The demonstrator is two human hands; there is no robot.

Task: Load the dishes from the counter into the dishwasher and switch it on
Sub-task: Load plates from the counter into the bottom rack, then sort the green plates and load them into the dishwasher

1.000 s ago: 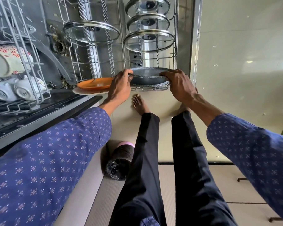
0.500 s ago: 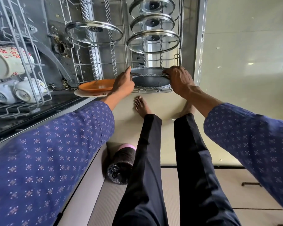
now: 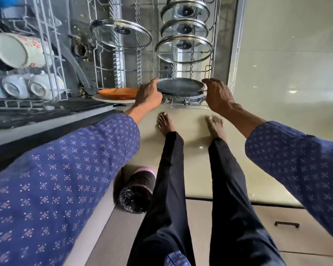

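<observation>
Both hands hold a dark round pan (image 3: 181,86) at the lower rack's (image 3: 185,101) front edge: left grip (image 3: 149,96) curled on its left rim, right grip (image 3: 217,96) curled on its right rim.

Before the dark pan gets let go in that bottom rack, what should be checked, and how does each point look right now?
1. Left hand on the pan: ok, it grips the left rim.
2. Right hand on the pan: ok, its fingers curl at the right rim.
3. Pan seated in the rack: cannot tell, its underside is hidden.
4. Clear of the nearest lid: ok, a gap shows behind the pan.
5. Clear of the orange plate: ok, it lies to the left, beyond the left hand.
6. Pan steady if released: cannot tell.
</observation>
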